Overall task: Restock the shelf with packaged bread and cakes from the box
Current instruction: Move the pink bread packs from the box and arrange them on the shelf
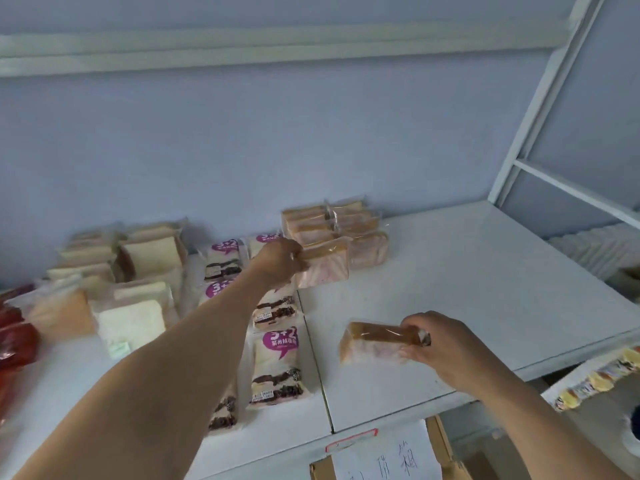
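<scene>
While the left hand (281, 258) grips one wrapped cake slice (325, 265) at the front of the cake stack (334, 225), the right hand (440, 344) pinches a second cake (375, 342) by its end, nearer the shelf's front edge than the stack, resting on the white shelf (485, 271). Purple-label bread packs (277, 362) lie just left of the stack. Box (381, 459) sits below the shelf front. Judging by looks: light, soft, crushable; film slick. Hold by the firm brown crust edges, not the faces.
</scene>
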